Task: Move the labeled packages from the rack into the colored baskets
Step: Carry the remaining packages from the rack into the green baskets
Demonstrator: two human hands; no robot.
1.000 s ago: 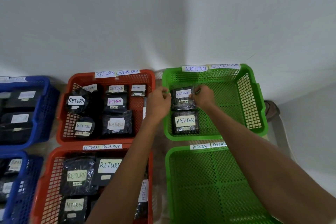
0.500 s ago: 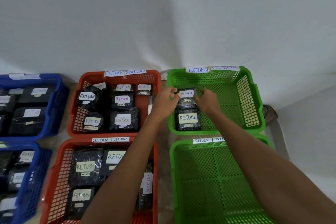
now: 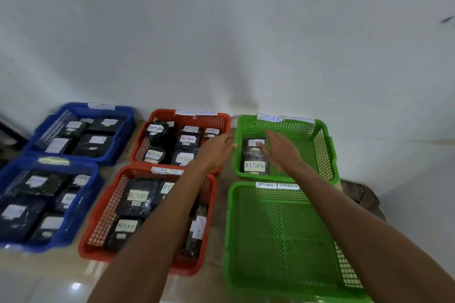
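While both arms reach forward over the baskets, the far green basket (image 3: 323,135) holds two black packages along its left wall, one behind the other. Far package (image 3: 249,149): white label, writing too blurred to read. Near package (image 3: 254,167): label reads RETURN.

Right hand (image 3: 280,151): over the far green basket, palm down, fingers straight and spread, gripping nothing. Fingertips lie over the right edge of the far package; contact cannot be told through the blur.

Left hand (image 3: 216,147): above the gap between the far red basket (image 3: 161,115) and the far green basket, fingers loosely extended, holding nothing, apart from both packages.

Near green basket (image 3: 229,229): paper tags on its far rim read RETURN and OVERDUE.

Far red basket and near red basket (image 3: 98,216): several black labelled packages each. Two blue baskets (image 3: 81,111) (image 3: 85,206) at far left, likewise loaded. All six stand on a glossy floor against a white wall
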